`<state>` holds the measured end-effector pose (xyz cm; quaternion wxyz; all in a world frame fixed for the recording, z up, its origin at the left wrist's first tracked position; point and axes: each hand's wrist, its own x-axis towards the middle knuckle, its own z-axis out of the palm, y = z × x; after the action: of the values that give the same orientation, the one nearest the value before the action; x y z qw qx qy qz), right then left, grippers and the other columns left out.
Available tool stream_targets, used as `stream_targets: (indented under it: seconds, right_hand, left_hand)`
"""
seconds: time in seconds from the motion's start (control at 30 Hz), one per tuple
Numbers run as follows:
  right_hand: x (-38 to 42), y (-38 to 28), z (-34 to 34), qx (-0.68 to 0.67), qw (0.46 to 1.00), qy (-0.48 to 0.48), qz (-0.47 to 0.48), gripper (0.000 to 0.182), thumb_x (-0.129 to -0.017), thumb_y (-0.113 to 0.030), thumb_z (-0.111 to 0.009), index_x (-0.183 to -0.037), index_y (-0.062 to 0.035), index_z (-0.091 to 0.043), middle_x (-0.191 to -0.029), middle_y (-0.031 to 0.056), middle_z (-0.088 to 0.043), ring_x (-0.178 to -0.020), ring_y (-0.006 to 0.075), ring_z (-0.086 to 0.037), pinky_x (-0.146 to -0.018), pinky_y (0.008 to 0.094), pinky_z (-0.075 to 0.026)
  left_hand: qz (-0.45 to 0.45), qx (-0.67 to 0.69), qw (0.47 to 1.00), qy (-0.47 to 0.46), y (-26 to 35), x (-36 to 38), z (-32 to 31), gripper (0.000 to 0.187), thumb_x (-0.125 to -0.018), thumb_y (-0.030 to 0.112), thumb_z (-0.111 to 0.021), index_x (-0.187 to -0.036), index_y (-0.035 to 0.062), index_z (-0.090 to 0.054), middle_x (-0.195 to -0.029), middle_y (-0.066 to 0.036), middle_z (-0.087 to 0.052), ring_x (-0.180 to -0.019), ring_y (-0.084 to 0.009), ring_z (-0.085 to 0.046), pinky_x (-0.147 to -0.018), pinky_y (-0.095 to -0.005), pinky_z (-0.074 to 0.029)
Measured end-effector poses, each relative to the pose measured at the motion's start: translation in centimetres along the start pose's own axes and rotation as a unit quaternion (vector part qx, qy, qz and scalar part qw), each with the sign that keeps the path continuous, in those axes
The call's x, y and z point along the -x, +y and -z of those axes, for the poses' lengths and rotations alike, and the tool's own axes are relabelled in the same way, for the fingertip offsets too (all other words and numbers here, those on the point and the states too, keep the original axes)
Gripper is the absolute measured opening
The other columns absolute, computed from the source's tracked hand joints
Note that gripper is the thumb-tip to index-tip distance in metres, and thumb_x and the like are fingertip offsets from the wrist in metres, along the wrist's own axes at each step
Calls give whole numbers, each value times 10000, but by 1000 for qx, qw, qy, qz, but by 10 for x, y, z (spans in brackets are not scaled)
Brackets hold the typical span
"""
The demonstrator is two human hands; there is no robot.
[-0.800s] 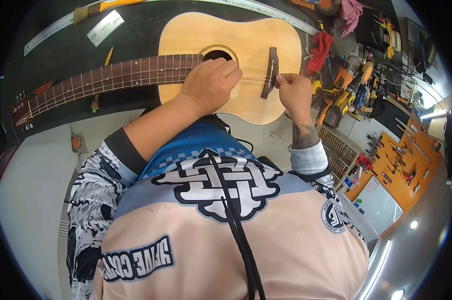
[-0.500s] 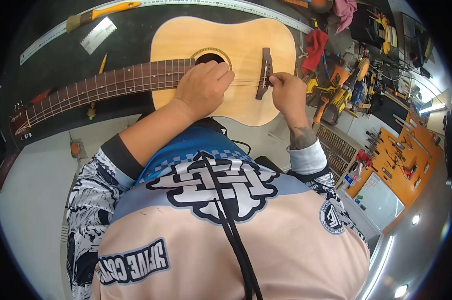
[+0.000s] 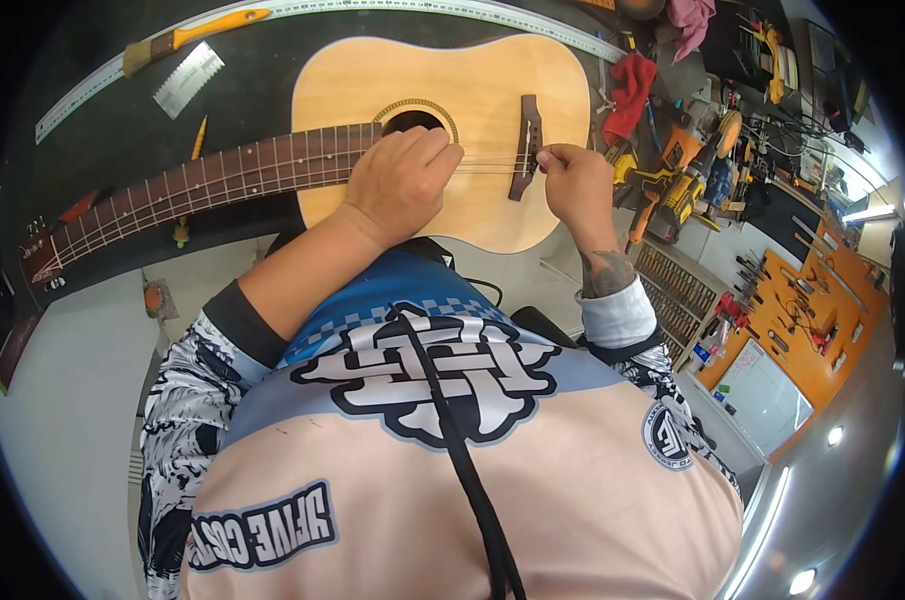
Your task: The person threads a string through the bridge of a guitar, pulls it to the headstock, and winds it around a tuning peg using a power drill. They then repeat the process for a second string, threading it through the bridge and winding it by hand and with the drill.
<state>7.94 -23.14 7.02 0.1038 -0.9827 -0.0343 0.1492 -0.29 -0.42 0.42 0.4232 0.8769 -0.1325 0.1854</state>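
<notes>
An acoustic guitar (image 3: pixel 517 75) with a pale wooden top lies across the dark bench, its dark neck (image 3: pixel 212 185) pointing left. Several strings run along the neck to the brown bridge (image 3: pixel 525 125). My left hand (image 3: pixel 404 180) is closed over the strings beside the sound hole (image 3: pixel 414 119), covering part of it; its fingertips are hidden. At the right edge of the bridge, my right hand (image 3: pixel 578 182) has thumb and forefinger pinched together. What that pinch holds is too small to make out.
Along the back lie a long ruler (image 3: pixel 372 5), an orange-handled brush (image 3: pixel 212 28), a notched scraper (image 3: pixel 189 80) and a yellow pencil (image 3: pixel 200 137). Right of the guitar are a red cloth (image 3: pixel 629 95) and yellow power tools (image 3: pixel 677 205). An orange tool board (image 3: pixel 822 300) stands further right.
The guitar and bench sit slightly further left in view at the neck end. Both hands keep nearly the same places, left by the sound hole, right at the bridge.
</notes>
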Motion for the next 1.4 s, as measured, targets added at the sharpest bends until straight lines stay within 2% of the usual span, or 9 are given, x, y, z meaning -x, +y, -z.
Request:
stream_targets:
  seconds: [0.17,0.27,0.47,0.57,0.9,1.0,1.2,1.3,1.4]
  right_hand:
    - [5,-12,5,78,996,0,39,159,-906,-201,-708,-944,-70,-790,-843,210,-730,-798,403,-716,-740,474,-565]
    - [4,-11,1,55,998,3,-8,162,-902,-190,-713,-945,-56,-793,-818,214,-729,-784,395,-722,-735,457,-567]
    - [-3,0,-3,-21,998,-21,-60,202,-919,-157,-717,-978,25,-778,-763,154,-753,-695,221,-737,-675,334,-551]
    - [-1,-2,-5,-38,998,1,-50,182,-889,-179,-739,-921,-8,-790,-753,214,-722,-712,348,-731,-700,404,-558]
    - [-6,-3,0,49,998,-38,-22,191,-908,-171,-726,-991,-10,-786,-788,147,-757,-701,218,-731,-685,335,-545]
    - [-9,3,-3,15,999,-33,-24,182,-890,-189,-745,-946,-23,-793,-750,176,-734,-683,281,-732,-674,379,-553]
    - [-15,17,2,-172,971,-109,-126,218,-914,-143,-762,-997,58,-766,-820,98,-765,-724,148,-718,-687,285,-544]
    - [-16,35,5,-307,923,-143,-181,217,-925,-120,-750,-1040,64,-745,-868,104,-761,-753,151,-726,-685,259,-540]
    - [-10,41,10,-249,951,-118,-138,200,-935,-105,-728,-1051,58,-735,-874,109,-761,-772,155,-736,-693,257,-549]
  left_hand:
    - [8,-1,1000,2,2,1,1,140,-775,9,-629,-901,54,-670,-789,-66,-537,-729,-247,-582,-641,-370,-478]
    - [2,1,1000,3,0,1,-1,142,-776,13,-633,-906,56,-670,-789,-65,-537,-729,-246,-581,-641,-372,-476]
    - [1,0,1000,5,0,2,-1,150,-766,13,-630,-905,56,-668,-790,-63,-536,-730,-244,-581,-644,-372,-476]
    - [-1,1,1000,3,0,1,1,163,-757,16,-629,-911,54,-666,-802,-66,-538,-743,-243,-583,-650,-367,-481]
    - [-1,5,1000,6,-2,5,-3,198,-754,21,-624,-946,50,-665,-848,-64,-554,-794,-243,-591,-673,-361,-491]
    - [3,4,1000,8,-2,6,-3,197,-755,19,-622,-945,49,-664,-848,-64,-555,-797,-244,-593,-677,-360,-492]
    - [6,7,1000,1,-1,5,-1,182,-762,19,-621,-937,50,-662,-845,-65,-555,-794,-245,-589,-676,-365,-490]
    - [2,5,1000,14,-2,4,-2,168,-764,17,-623,-924,54,-663,-829,-68,-552,-776,-251,-587,-671,-375,-489]
    - [2,3,1000,17,0,4,-2,167,-760,6,-627,-914,60,-665,-807,-74,-547,-756,-264,-583,-666,-387,-487]
